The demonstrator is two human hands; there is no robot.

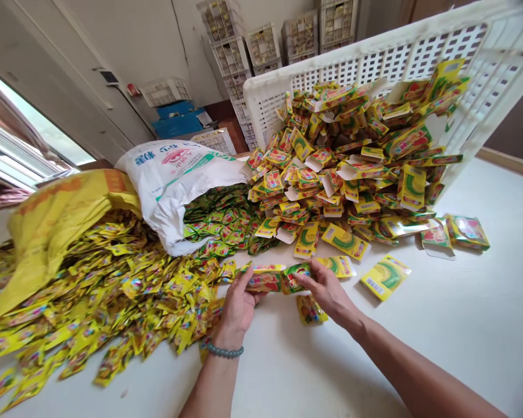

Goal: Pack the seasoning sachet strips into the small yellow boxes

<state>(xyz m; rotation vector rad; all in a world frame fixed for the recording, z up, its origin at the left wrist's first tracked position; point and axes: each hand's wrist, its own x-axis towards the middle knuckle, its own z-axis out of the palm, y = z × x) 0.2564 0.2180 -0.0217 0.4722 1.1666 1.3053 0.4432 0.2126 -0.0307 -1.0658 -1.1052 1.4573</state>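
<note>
You are holding a small flat cardboard box printed in yellow, green and red (265,278) between both hands, just above the white table top (462,337). Your left hand (236,306), with a green bead bracelet (225,350) on the wrist, is closing its fingers around the left end of the box. Your right hand (326,290) is pinching a small green foil sachet (297,275) with thumb and fingers and is pressing it at the right end of the box; whether the sachet is already inside I cannot tell.

Behind your hands, a large white plastic crate with lattice walls (375,64) is lying tipped on its side, and a heap of the same folded yellow cartons (353,168) is spilling out of it on the table. To the left of it, a white woven sack with printed letters (178,180) is lying open, and many green sachets (226,220) are coming out of its mouth. Further left, a yellow woven sack (56,220) is lying open too, with a wide pile of yellow sachets (113,290) spreading from it toward your left hand. One yellow sachet (310,310) is lying on the table just under your right hand.
</note>
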